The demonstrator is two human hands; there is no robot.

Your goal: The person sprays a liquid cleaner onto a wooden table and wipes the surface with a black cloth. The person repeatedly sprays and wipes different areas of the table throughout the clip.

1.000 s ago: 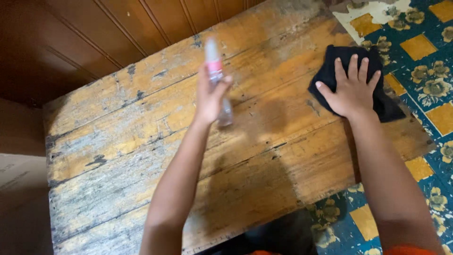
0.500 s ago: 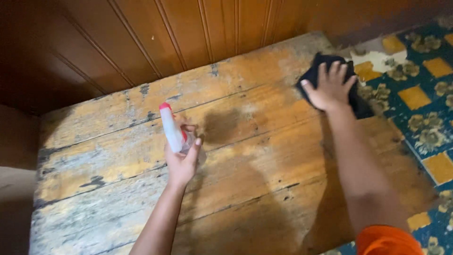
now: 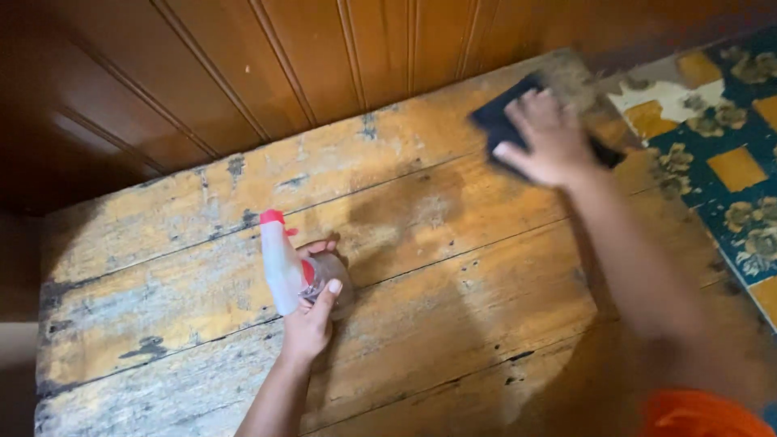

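1. Since half a second ago, the left hand (image 3: 312, 320) has dropped lower over the desk (image 3: 202, 210) with the spray bottle (image 3: 285, 271), and the right hand (image 3: 546, 142) has slid the black cloth (image 3: 498, 121) toward the wall side of the desk's far right corner.
2. Left fingers (image 3: 322, 247) are wrapped round the bottle, thumb on its near side; the bottle stands nearly upright, white head with red tip on top, its base at or just above the worn boards.
3. Right fingers lie flat and a little spread on the cloth, pressing it onto the desk; the hand is blurred.
4. Brown wood panelling (image 3: 324, 57) runs behind the desk.
5. A blue and yellow flowered floor (image 3: 728, 170) shows at the right.
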